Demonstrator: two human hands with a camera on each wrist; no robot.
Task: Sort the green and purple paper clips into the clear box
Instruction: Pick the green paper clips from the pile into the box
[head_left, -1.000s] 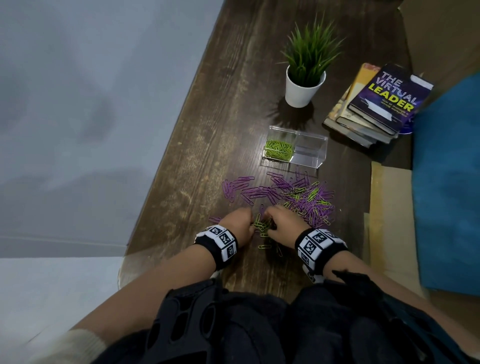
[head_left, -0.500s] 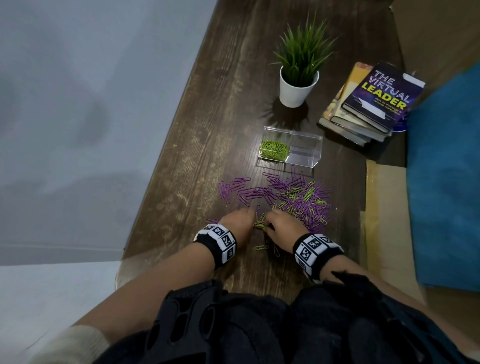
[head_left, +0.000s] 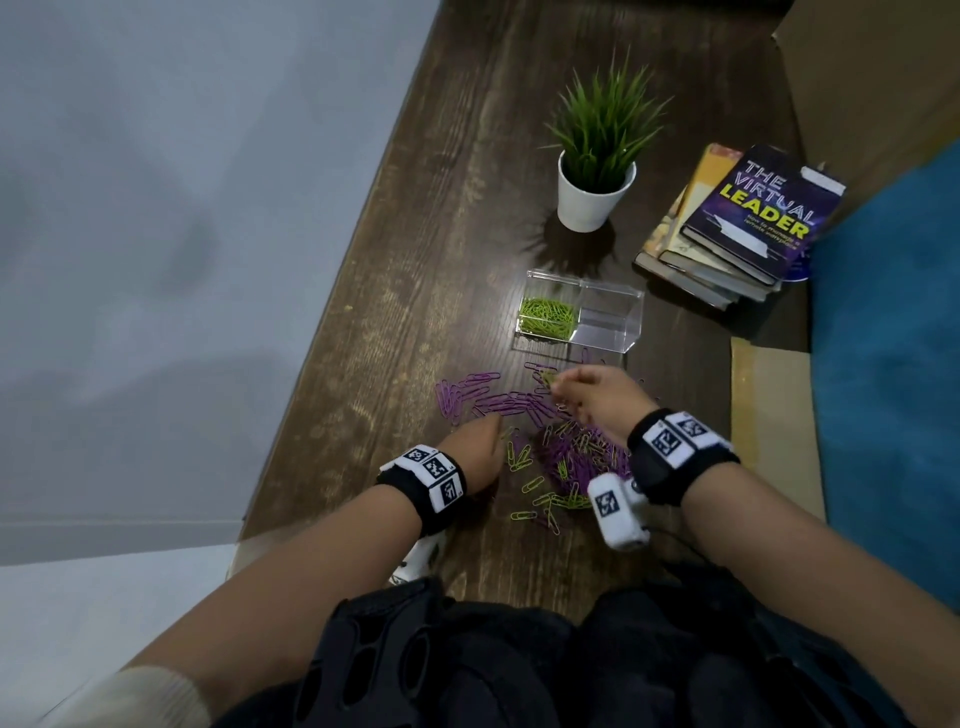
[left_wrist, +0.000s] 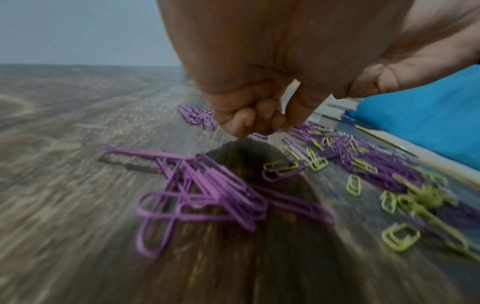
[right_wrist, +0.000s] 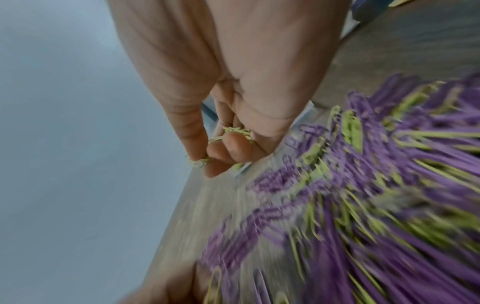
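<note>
A clear box (head_left: 618, 332) stands on the dark wooden table (head_left: 415, 260); its left compartment holds green paper clips (head_left: 548, 314) and its right compartment shows nothing inside. Purple clips (head_left: 488, 397) and a mixed green and purple pile (head_left: 571, 457) lie in front of it. My right hand (head_left: 563, 389) is raised over the pile just short of the box and grips a small bunch of green clips (right_wrist: 235, 131) in its curled fingers (right_wrist: 223, 162). My left hand (head_left: 475, 444) stays low at the pile's left edge, fingers (left_wrist: 257, 123) curled, with nothing visible in them.
A potted green plant (head_left: 597, 171) stands behind the box. A stack of books (head_left: 743, 228) lies at the back right. A blue cushion (head_left: 893, 364) and cardboard (head_left: 769, 415) border the table's right side. The table's left edge drops to a grey floor.
My right hand has lifted off the near green clips and moved forward towards the box with green clips in it. My left hand has stayed by the pile.
</note>
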